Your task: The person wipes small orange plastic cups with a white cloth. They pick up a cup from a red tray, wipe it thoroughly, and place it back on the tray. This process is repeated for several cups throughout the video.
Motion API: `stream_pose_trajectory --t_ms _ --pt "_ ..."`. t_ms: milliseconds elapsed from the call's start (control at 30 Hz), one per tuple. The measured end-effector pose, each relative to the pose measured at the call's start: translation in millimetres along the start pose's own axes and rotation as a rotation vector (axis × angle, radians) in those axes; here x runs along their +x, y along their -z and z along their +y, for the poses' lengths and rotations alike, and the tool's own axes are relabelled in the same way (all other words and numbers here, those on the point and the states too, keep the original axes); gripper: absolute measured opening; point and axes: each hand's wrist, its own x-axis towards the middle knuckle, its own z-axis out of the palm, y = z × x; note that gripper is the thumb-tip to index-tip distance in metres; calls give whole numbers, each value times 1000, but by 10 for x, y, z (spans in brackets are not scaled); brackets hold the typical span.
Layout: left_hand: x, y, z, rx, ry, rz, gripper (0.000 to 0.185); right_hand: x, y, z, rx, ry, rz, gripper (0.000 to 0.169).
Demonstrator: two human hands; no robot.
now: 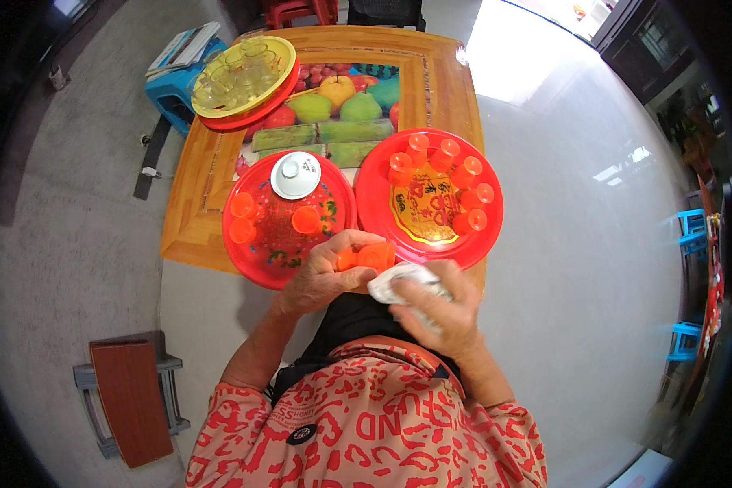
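My left hand [329, 268] grips an orange plastic cup [375, 256] on its side, its wider end towards the right. A crumpled white cloth [410, 283] is bunched in my right hand [442, 305], close beside that cup. On the left red tray [262, 268], under and beyond my left wrist, are a white lidded bowl or lid [296, 175] and several orange cups, one of them an orange cup [306, 219] near the middle. The right red tray [491, 183] bears several upside-down orange cups, among them an orange cup [443, 155], along its far and right sides.
A yellow basin [287, 49] of clear glasses [244, 76] rests on another red tray at the wooden table's [201, 183] far left. Behind it, a blue stool [165, 91] carries papers [183, 49]. A brown-topped stool [131, 399] stands on the floor at left.
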Motion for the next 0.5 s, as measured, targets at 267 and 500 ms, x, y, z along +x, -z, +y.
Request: stream_pose_trajectory --t_ms 267,500 --pt "-27 -84 17 21 -20 22 41 42 -120 7 -248 31 -16 31" --pt "-21 -63 -56 164 -114 6 42 124 -52 199 -33 -241 -75 24"
